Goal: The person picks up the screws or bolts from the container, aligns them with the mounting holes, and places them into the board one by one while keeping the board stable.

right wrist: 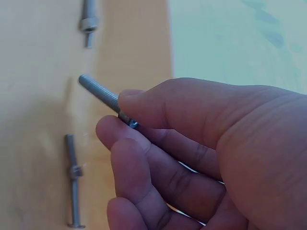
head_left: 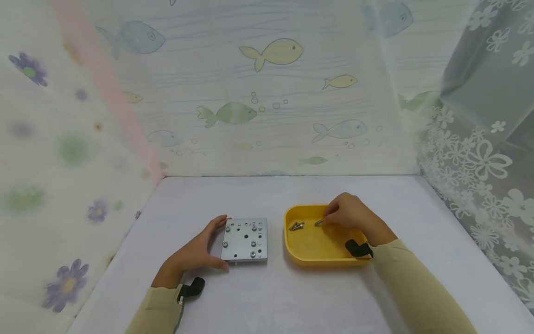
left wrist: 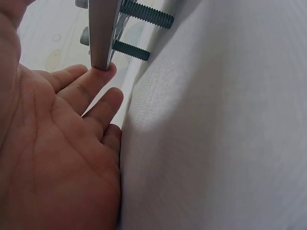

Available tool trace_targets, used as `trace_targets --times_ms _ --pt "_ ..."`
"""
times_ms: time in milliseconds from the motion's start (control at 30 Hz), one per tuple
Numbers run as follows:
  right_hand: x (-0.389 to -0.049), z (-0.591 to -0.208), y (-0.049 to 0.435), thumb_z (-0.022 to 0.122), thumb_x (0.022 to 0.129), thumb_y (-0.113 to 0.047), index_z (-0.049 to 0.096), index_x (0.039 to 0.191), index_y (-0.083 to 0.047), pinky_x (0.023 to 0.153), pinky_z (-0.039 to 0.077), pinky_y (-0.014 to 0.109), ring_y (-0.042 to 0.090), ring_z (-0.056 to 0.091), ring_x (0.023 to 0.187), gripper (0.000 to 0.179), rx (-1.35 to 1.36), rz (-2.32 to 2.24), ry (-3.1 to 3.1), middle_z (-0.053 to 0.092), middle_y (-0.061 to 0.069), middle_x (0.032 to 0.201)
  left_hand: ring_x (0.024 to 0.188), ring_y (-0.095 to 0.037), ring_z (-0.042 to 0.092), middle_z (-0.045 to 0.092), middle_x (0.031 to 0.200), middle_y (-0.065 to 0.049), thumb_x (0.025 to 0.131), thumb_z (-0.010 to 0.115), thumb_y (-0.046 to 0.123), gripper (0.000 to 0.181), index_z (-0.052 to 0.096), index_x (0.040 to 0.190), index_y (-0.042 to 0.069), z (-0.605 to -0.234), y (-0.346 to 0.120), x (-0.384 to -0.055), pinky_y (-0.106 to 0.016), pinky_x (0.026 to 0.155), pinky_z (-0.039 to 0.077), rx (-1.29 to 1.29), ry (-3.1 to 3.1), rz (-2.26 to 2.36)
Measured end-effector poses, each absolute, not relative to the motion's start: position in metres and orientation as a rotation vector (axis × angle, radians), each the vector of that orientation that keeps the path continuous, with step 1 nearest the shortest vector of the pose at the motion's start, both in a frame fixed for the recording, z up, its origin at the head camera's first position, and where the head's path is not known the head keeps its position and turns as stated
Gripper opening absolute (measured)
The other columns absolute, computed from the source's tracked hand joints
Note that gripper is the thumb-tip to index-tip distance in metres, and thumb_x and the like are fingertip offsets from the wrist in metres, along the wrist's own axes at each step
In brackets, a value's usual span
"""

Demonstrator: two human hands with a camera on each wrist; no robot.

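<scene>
A square metal plate (head_left: 244, 240) with drilled holes and several socket-head bolts stands on the white table, raised on the threaded shanks (left wrist: 132, 50) that stick out below it. My left hand (head_left: 199, 248) holds its left side, thumb at the near corner and fingers at the far corner. In the left wrist view the fingertips (left wrist: 106, 72) touch the plate's edge. Over the yellow tray (head_left: 292, 253), my right hand (head_left: 348, 214) pinches a threaded bolt (right wrist: 98, 91) between thumb and index finger. Its head end is partly hidden by the fingers.
Several loose bolts (head_left: 297, 226) lie in the tray's left part. The tray stands just right of the plate on the white tabletop (head_left: 267, 297). Behind hangs a curtain (head_left: 267, 139) with printed fish, and sheer flowered fabric (head_left: 479, 185) borders the right side.
</scene>
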State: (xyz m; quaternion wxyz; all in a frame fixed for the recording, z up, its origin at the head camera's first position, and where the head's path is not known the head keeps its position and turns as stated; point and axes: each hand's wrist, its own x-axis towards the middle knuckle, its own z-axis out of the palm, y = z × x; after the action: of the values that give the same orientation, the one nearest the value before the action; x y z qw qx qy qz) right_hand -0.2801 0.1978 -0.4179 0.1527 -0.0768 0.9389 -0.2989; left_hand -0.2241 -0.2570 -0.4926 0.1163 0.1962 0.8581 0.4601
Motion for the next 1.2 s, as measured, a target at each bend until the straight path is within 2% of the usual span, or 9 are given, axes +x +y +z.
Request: trace_targets --times_ms 300,533,733,933,1200 --pt "-0.276 -0.412 0.203 0.076 0.093 -0.027 0.08 0.113 -0.011 0.081 0.059 0.033 0.019 0.068 0.095 0.026 -0.231 -1.028 2.702 0.075 0.008 0.114 0.161 -0.032 0.014 0.028 0.17 -0.003 0.056 0.102 0.037 0.14 0.016 0.166 0.02 -0.494 -0.255 -0.222 -0.068 0.124 0.006 0.578 2.506 1.345" --pt "-0.268 -0.408 0.203 0.075 0.095 -0.033 0.08 0.113 -0.016 0.091 0.058 0.038 0.021 0.067 0.105 0.024 -0.184 -1.158 2.691 0.075 0.005 0.116 0.161 -0.031 0.014 0.029 0.17 0.0 0.056 0.102 0.038 0.141 0.016 0.166 0.021 -0.496 -0.257 -0.219 -0.067 0.124 0.007 0.576 2.489 1.342" --pt "-0.268 -0.395 0.187 0.073 0.096 -0.035 0.079 0.113 -0.019 0.097 0.056 0.044 0.022 0.067 0.104 0.024 -0.224 -1.209 2.738 0.076 0.002 0.113 0.16 -0.026 0.015 0.031 0.168 0.006 0.054 0.102 0.036 0.139 0.019 0.165 0.026 -0.496 -0.262 -0.22 -0.065 0.125 0.008 0.552 2.523 1.324" --pt "-0.262 -0.379 0.166 0.073 0.097 -0.036 0.079 0.112 -0.02 0.096 0.056 0.042 0.022 0.066 0.102 0.022 -0.266 -1.303 2.749 0.076 0.0 0.111 0.16 -0.027 0.016 0.031 0.169 0.005 0.056 0.102 0.035 0.137 0.019 0.165 0.024 -0.494 -0.261 -0.221 -0.066 0.124 0.008 0.568 2.511 1.335" --pt "-0.252 -0.373 0.136 0.075 0.094 -0.044 0.079 0.102 -0.027 0.085 0.055 0.036 0.02 0.065 0.094 0.019 -0.335 -1.408 2.756 0.075 -0.006 0.102 0.16 -0.03 0.016 0.031 0.169 0.001 0.055 0.102 0.036 0.139 0.018 0.165 0.022 -0.491 -0.259 -0.223 -0.066 0.125 0.008 0.568 2.513 1.338"
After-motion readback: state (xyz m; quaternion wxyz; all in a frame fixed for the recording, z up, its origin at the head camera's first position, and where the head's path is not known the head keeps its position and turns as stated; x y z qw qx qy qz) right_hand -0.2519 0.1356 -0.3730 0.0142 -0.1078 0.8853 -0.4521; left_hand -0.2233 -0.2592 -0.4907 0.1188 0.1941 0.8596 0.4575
